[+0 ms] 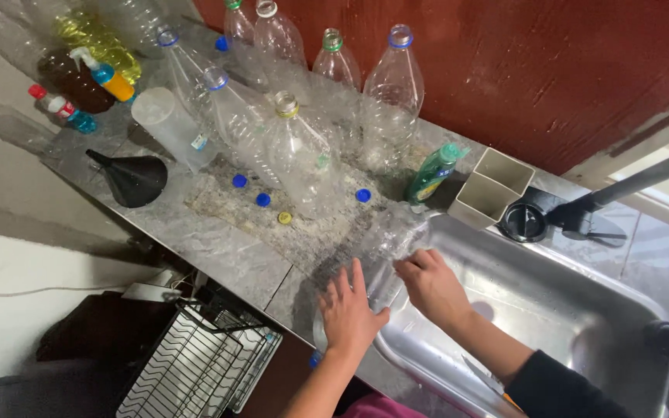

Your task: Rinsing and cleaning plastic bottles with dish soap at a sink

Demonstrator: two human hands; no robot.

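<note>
While a clear plastic bottle [385,248] lies across the sink's [567,310] left rim, left hand [348,310] presses it flat-palmed, right hand [431,285] grasping its side.

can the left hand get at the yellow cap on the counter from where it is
Probably yes. The left hand rests on the clear bottle lying at the sink edge, and the yellow cap lies on open counter beyond it, with nothing between them except that bottle.
</note>
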